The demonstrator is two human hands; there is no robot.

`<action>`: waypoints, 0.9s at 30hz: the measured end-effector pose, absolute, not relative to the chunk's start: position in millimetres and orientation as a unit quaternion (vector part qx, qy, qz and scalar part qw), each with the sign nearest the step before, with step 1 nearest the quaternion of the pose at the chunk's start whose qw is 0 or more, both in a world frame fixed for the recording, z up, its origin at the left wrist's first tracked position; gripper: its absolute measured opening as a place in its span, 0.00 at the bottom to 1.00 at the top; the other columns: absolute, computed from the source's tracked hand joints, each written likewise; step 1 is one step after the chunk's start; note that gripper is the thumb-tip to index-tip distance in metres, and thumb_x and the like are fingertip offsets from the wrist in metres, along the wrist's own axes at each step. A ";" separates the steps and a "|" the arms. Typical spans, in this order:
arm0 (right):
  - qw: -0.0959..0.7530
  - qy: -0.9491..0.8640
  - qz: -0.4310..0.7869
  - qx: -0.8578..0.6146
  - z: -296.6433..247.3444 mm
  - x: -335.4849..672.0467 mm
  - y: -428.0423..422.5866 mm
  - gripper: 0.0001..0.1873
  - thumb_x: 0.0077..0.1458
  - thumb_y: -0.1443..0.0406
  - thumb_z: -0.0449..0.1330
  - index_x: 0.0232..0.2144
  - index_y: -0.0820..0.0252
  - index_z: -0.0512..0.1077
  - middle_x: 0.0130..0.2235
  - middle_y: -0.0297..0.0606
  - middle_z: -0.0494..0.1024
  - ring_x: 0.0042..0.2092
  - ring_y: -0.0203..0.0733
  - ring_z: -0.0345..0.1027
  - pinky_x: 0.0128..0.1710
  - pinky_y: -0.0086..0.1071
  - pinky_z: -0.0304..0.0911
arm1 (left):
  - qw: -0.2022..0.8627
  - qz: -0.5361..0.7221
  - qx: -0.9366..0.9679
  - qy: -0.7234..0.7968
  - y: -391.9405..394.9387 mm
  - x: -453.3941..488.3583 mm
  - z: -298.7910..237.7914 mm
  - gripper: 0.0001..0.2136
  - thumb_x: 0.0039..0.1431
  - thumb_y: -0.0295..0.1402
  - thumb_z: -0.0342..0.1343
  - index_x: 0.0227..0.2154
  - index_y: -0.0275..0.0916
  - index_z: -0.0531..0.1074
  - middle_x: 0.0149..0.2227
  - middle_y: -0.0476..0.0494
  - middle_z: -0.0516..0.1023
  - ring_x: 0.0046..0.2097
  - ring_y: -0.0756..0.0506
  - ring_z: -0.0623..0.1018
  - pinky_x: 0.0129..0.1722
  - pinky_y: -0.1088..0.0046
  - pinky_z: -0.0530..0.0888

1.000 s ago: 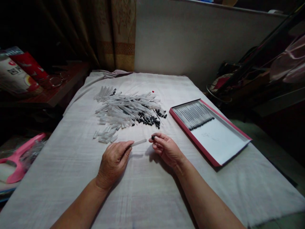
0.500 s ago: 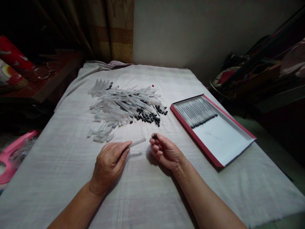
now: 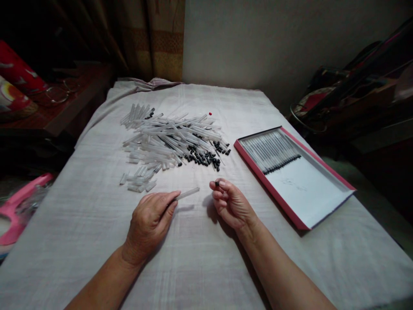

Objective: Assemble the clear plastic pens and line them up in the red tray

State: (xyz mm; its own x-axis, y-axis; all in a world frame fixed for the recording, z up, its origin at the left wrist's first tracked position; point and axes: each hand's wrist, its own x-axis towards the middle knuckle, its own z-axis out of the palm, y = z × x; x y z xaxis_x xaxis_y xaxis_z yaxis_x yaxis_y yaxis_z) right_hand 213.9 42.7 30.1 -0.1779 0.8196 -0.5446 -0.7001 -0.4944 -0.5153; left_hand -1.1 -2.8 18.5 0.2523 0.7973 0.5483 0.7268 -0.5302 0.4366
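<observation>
My left hand rests on the white cloth with its fingers closed round a clear plastic tube, which sticks out to the right. My right hand is just to the right of the tube's tip, pinching a small black cap between thumb and forefinger. A gap separates cap and tube. Farther back lies a heap of clear tubes with a scatter of black caps at its right edge. A few short clear pieces lie near my left hand.
A shallow red-edged box at the right holds a row of capped tubes in its far end. A tiny red bit lies behind the heap. Dark furniture and a pink object flank the cloth-covered table.
My right hand with the cap has shifted slightly to the right, away from the tube's tip. The left hand and its tube have hardly moved. The camera view tilted a little.
</observation>
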 end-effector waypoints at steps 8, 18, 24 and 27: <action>0.446 -0.354 0.675 -0.469 27.4 203.7 32.1 0.17 0.43 0.58 0.68 0.34 0.63 0.77 0.19 0.27 0.67 0.19 0.26 0.52 0.18 0.23 0.44 | 0.043 0.373 0.795 0.477 -1.9 -0.3 19.2 0.11 0.64 0.29 0.53 0.48 0.40 0.72 0.38 0.44 0.81 0.39 0.46 0.79 0.43 0.68 0.72; 0.431 -0.405 0.664 -0.458 30.4 205.8 31.4 0.16 0.43 0.56 0.68 0.29 0.59 0.70 0.21 0.26 0.65 0.22 0.28 0.53 0.22 0.26 0.47 | 0.056 0.361 0.801 0.474 -3.0 -1.7 17.0 0.12 0.64 0.28 0.53 0.48 0.40 0.72 0.39 0.43 0.81 0.40 0.46 0.79 0.44 0.67 0.72; 0.439 -0.434 0.634 -0.465 26.8 206.2 29.4 0.16 0.44 0.55 0.67 0.31 0.59 0.71 0.22 0.27 0.65 0.22 0.29 0.53 0.22 0.26 0.49 | 0.043 0.352 0.808 0.471 -2.6 -1.6 18.6 0.11 0.64 0.28 0.53 0.48 0.40 0.72 0.38 0.43 0.81 0.39 0.45 0.79 0.43 0.66 0.72; 0.448 -0.462 0.597 -0.479 22.3 207.0 28.5 0.14 0.47 0.56 0.66 0.32 0.59 0.73 0.23 0.29 0.67 0.23 0.31 0.56 0.23 0.27 0.52 | 0.037 0.338 0.815 0.468 -2.4 -1.2 19.8 0.10 0.64 0.29 0.52 0.47 0.39 0.73 0.38 0.43 0.81 0.39 0.45 0.78 0.43 0.66 0.71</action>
State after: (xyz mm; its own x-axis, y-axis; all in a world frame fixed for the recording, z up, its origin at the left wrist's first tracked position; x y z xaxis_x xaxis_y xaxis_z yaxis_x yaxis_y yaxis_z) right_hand 207.0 28.5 22.3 -0.1388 0.9777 -0.1576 -0.0922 -0.1712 -0.9809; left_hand -1.2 -2.4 19.8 0.3328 0.7890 0.5164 0.7389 -0.5585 0.3770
